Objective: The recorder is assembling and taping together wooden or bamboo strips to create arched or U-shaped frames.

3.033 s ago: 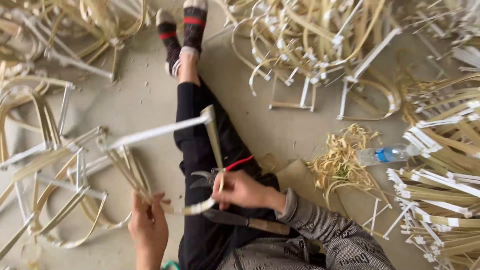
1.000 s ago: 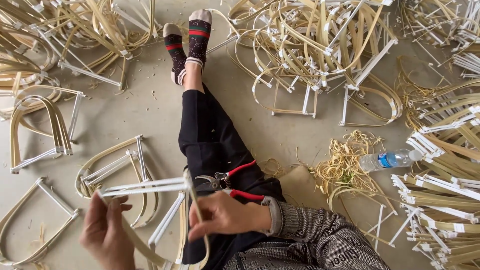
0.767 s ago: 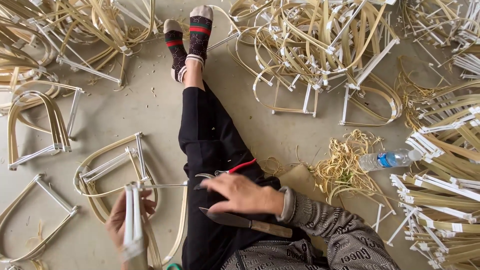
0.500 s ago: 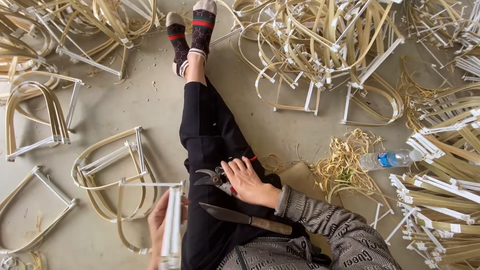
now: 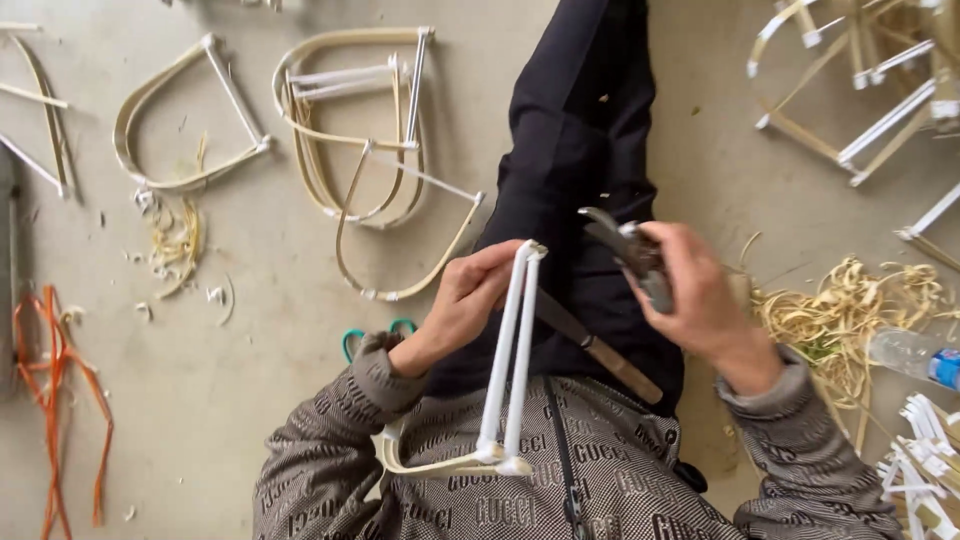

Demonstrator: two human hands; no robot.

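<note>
We see the left hand (image 5: 470,300) gripping a bamboo frame (image 5: 505,370) by its two white rods at centre frame, now raised upright over the lap; half a second ago it hung low at the bottom edge. The right hand (image 5: 690,290) has closed around the pliers (image 5: 625,245), lifted off the leg. The knife (image 5: 595,345) stays on the lap

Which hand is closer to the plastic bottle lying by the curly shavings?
The right hand. It holds metal pliers just left of the shavings, with the plastic bottle beyond them. The left hand is farther away, gripping the bamboo frame over the lap.
</note>
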